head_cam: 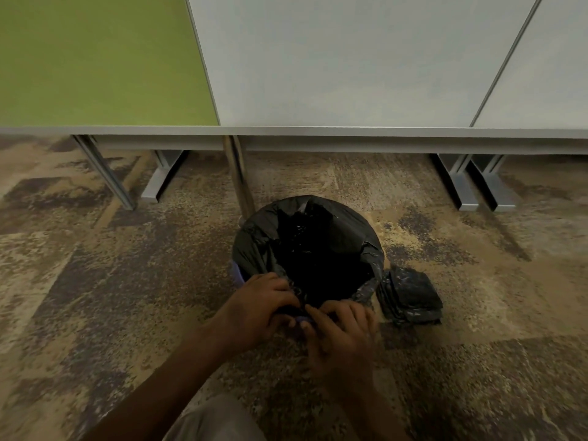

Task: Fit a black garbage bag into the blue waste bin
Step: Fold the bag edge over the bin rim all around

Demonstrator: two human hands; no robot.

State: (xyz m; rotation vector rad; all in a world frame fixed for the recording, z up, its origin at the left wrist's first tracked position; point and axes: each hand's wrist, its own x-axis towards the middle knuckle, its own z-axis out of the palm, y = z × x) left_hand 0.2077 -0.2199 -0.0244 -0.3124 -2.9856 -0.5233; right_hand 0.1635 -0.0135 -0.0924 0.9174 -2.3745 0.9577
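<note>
- Black garbage bag already lines the blue waste bin, draped over its far, left and right rim.
- Both hands meet at the near rim: left hand and right hand pinch bag plastic there together.
- Bare blue shows just beside the left hand, so it's nearer.
- No readable writing anywhere.

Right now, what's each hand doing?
Left hand: closed on the garbage bag edge at the near rim of the bin.
Right hand: closed on the same bag edge, beside the left.
</note>
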